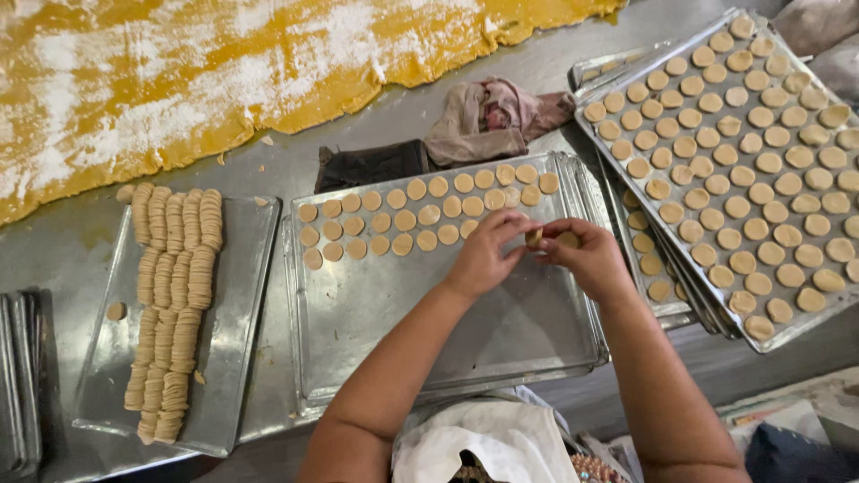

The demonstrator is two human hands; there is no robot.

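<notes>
Nearby, full tray [810, 317], crumpled cloth [488, 116].

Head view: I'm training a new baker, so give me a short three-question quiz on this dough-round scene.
1. True or false: the middle tray is completely filled with rounds.
2. Which tray holds rounds in stacked rows: A left tray, B right tray?
3. What do the left hand and right hand hold between them?

Key: 1 false; 2 A; 3 dough rounds.
</notes>
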